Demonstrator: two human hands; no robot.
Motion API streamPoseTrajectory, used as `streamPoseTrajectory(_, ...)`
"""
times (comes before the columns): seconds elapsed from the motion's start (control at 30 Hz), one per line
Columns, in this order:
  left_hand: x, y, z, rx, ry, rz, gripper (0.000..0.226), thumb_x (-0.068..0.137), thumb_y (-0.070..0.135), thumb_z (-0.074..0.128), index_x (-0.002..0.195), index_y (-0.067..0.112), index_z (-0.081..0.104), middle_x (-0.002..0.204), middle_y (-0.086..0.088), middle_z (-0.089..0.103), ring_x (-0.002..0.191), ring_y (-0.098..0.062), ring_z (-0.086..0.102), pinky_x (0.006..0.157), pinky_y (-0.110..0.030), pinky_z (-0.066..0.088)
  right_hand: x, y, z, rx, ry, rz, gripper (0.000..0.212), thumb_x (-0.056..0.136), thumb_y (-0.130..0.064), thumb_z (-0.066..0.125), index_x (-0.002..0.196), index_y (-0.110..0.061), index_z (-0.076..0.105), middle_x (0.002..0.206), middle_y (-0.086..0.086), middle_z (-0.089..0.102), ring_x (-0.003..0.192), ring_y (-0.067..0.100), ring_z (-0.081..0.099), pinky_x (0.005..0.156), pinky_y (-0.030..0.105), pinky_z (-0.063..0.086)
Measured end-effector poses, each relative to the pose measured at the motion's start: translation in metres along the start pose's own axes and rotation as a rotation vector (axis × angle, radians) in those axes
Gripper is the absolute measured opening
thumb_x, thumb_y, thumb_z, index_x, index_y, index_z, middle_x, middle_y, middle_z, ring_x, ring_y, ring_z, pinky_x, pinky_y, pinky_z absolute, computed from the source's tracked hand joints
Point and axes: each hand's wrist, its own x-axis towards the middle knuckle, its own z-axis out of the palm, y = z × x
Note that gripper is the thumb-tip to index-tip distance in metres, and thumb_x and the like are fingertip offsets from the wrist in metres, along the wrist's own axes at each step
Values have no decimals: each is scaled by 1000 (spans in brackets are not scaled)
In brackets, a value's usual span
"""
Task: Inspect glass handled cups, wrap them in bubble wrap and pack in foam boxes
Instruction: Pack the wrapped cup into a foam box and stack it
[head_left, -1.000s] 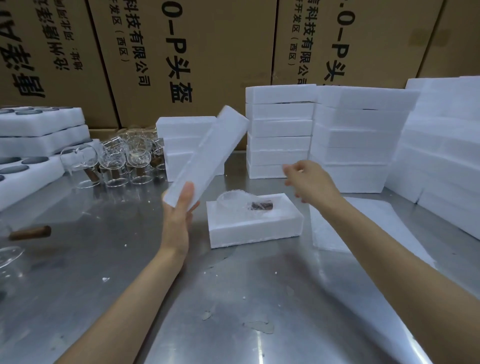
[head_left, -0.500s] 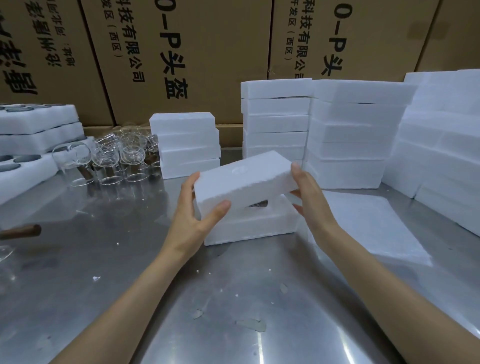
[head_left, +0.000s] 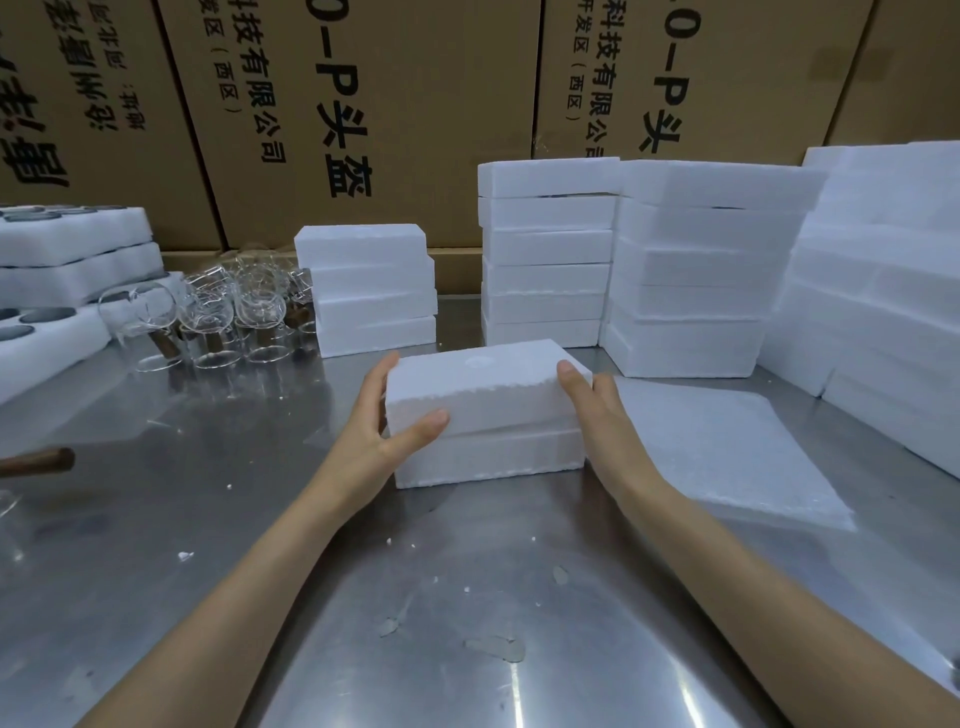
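Between the hands, the white rectangular foam lid (head_left: 478, 379) has come down onto the white foam box base (head_left: 488, 457). Left hand (head_left: 384, 426) and right hand (head_left: 597, 410) clasp its ends; it looks nearly seated, so this box is about packed.

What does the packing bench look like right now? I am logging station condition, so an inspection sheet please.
Surface: shiny steel table, scuffed, with white crumbs.
Job's things: white foam lid on white foam base; clear glass cups with brown handles; bubble wrap sheet; stacked white foam boxes.
Clutter: foam flakes; brown wooden handle at left edge.
Hands: left hand and right hand hold the lid's ends.
Cables: nothing seen.
Surroundings: printed brown cardboard cartons.
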Motion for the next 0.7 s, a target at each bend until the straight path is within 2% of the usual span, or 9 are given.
streamPoseTrajectory(0.17,3,0,-5,70,-16,-2,80,83,24,70,149,24,25,116,41,30,85,45,28,71,13,25,-3,1,2,-42,20,20,39,92,-55,36,104,-19,43,91,-13,50,83,0,46,62,23,32)
streamPoseTrajectory(0.4,2,0,-9,102,-69,7,85,79,24,73,148,25,25,118,42,31,94,43,29,75,11,27,-8,-1,2,-131,38,18,30,91,-47,36,95,-19,44,87,-10,51,80,4,47,61,26,32)
streamPoseTrajectory(0.6,2,1,-9,63,-72,-7,85,80,17,74,149,25,25,115,43,33,92,43,32,72,11,29,-8,-4,-1,-129,25,60,34,88,-50,38,97,-18,47,87,-10,51,80,4,47,61,27,32)
streamPoseTrajectory(0.67,1,1,-10,43,-83,-17,88,78,23,76,149,28,24,115,46,33,91,44,31,73,11,30,-8,-6,-3,-112,16,65,36,87,-51,41,105,-20,47,97,-10,54,85,5,50,65,27,35)
streamPoseTrajectory(0.7,1,3,-10,30,-88,-18,92,76,29,78,149,31,23,117,48,32,94,43,29,76,10,29,-7,-5,-5,-110,31,37,39,88,-51,43,115,-23,46,111,-11,54,95,7,52,73,29,40)
